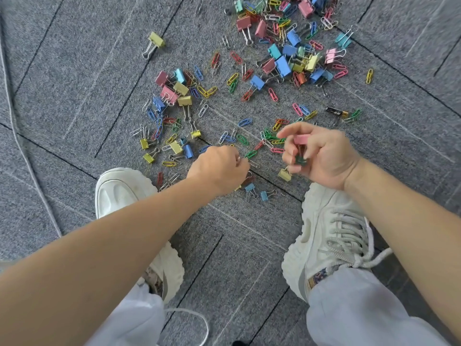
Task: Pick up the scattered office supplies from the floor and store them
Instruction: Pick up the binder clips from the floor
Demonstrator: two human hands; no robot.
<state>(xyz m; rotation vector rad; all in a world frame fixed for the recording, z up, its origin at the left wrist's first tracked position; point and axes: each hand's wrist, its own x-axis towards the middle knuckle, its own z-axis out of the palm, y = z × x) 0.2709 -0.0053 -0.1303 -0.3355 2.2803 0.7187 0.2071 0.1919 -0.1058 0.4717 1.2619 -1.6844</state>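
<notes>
Left hand (219, 168) down at the grey carpet floor (74, 96), knuckles toward me, curled fingertips hidden behind the hand beside a green wire paper clip (250, 154), so I cannot tell whether it grips anything. Right hand (321, 156) off the floor, fingers curled round a small pink metal binder clip (301, 139) and a dark green piece (300, 160) too blurred to name. Scattered coloured paper clips and binder clips (282, 63) lie ahead of my white sneakers (331, 228), the far heap cut off by the top edge; a black-and-gold battery (336, 111) lies among them.
</notes>
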